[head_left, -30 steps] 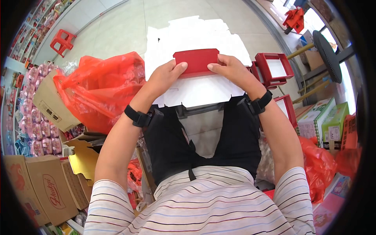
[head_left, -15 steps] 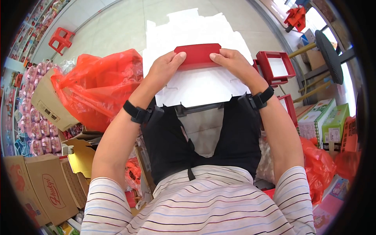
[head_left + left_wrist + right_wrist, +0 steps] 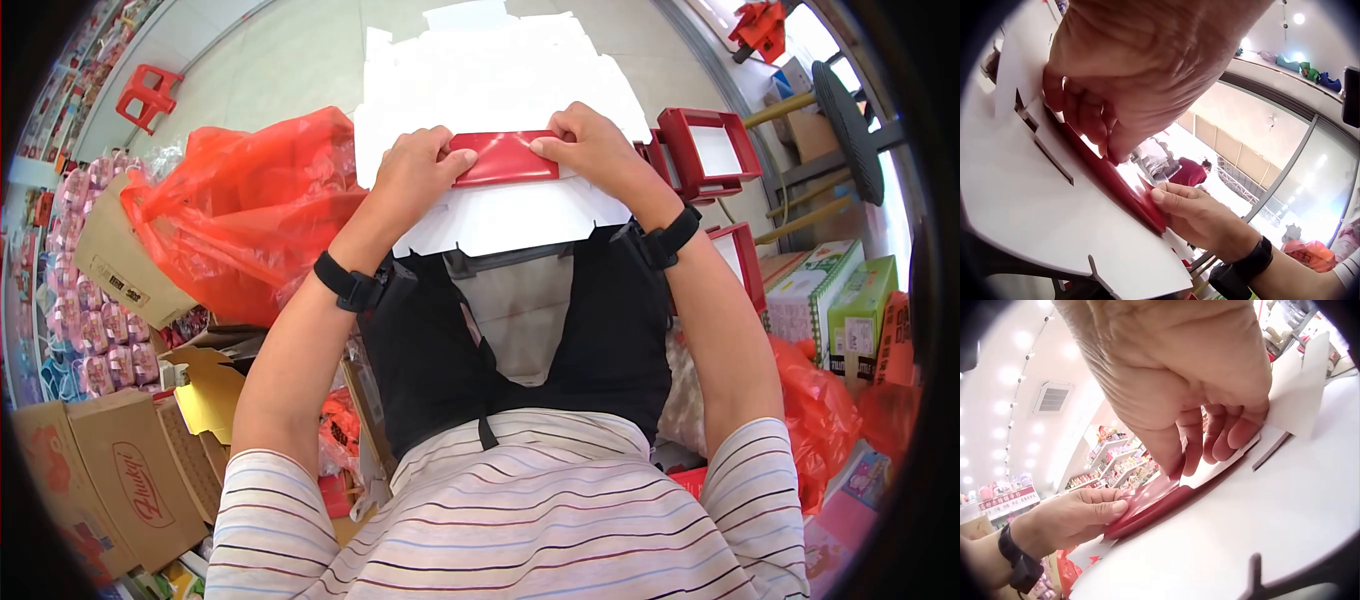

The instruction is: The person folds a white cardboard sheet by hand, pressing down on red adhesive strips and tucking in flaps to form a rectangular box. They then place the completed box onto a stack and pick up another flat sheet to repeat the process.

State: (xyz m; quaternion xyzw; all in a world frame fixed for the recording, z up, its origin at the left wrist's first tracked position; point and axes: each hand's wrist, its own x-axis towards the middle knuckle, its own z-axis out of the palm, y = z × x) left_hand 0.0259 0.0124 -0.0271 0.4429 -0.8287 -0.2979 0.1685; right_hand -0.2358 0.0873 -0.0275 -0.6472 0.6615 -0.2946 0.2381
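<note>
A glossy red card panel point(image 3: 505, 158) with a folded edge lies across the pile of white die-cut card sheets point(image 3: 490, 80) in front of my knees. My left hand point(image 3: 415, 165) pinches its left end, thumb on the near face and fingers curled behind. At the other end, my right hand point(image 3: 595, 150) grips it the same way. The left wrist view shows the red panel point(image 3: 1113, 178) as a narrow folded strip low over the white card. White shows behind the red edge under my fingers in the right wrist view point(image 3: 1210, 472).
To the right stand red boxes point(image 3: 722, 187) with white insides. A red plastic bag point(image 3: 260, 200) bulges at the left, above brown cartons point(image 3: 145, 480). A green box point(image 3: 862, 310) sits at the right and a red stool point(image 3: 150, 92) at the far left.
The red panel has tipped from a tall face to a flatter, shinier band, its top edge lower. Both hands keep hold of its ends, and their fingers have curled further over it.
</note>
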